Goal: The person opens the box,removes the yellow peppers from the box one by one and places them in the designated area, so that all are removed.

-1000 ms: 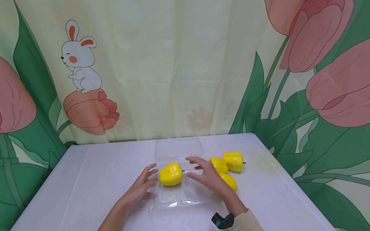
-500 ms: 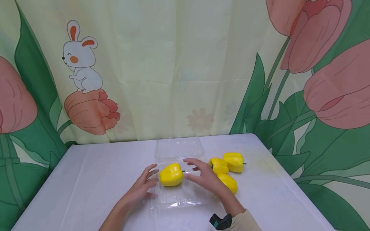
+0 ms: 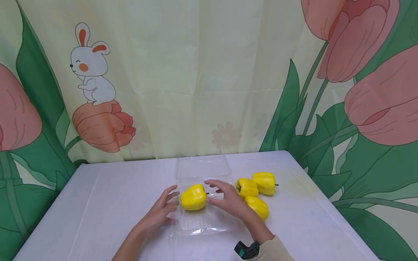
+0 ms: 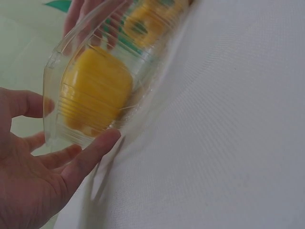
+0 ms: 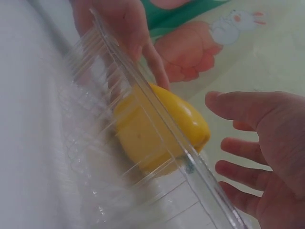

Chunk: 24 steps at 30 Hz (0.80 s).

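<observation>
A yellow bell pepper (image 3: 193,197) lies in the left part of a clear plastic clamshell container (image 3: 199,228), its stem toward the right. My left hand (image 3: 158,210) is at the container's left side, with fingers spread; in the left wrist view the thumb (image 4: 97,155) lies against or very near the outer wall. My right hand (image 3: 230,199) hovers over the container's right side, fingers loosely bent and apart from the pepper. In the right wrist view that hand (image 5: 271,148) holds nothing, and the pepper (image 5: 167,129) shows above the rim.
Three more yellow bell peppers, one at the back (image 3: 263,183), one in the middle (image 3: 247,187) and one in front (image 3: 257,207), lie right of the container. Its transparent lid (image 3: 202,167) lies folded back on the white-covered table (image 3: 114,203). A printed curtain (image 3: 169,90) hangs behind.
My right hand has moved slightly left toward the pepper in the container, exposing more of the peppers beside it. The left hand and that pepper have hardly shifted.
</observation>
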Available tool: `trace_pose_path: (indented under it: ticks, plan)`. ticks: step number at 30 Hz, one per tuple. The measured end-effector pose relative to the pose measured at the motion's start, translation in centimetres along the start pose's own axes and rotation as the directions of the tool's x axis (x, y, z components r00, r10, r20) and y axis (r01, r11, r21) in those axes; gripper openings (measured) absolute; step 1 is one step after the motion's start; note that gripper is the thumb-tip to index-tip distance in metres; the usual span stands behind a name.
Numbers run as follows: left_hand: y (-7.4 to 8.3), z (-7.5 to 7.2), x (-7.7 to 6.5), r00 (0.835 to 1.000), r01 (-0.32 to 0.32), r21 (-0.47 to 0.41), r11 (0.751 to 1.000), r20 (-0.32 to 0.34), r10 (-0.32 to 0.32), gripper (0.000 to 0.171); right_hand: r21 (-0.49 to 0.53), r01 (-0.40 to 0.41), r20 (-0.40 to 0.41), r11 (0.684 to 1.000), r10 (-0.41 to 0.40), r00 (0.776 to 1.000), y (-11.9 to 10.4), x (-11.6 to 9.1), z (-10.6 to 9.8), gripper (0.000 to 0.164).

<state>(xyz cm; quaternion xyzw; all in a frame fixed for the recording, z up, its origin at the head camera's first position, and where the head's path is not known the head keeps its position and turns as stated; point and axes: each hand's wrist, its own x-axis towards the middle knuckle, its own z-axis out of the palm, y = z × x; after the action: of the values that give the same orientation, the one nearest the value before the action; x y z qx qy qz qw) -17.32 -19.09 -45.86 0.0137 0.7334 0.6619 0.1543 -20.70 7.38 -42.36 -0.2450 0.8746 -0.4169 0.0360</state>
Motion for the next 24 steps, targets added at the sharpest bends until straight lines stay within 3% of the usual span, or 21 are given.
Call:
trace_pose_path:
  ticks: [24]
  plan:
    - [-0.11,0.13,-0.12,1.000,-0.008,-0.007,1.000,-0.016,0.008,0.066,-0.026,0.002,0.039,1.000,-0.001,0.999,0.09,0.56,0.65,0.058]
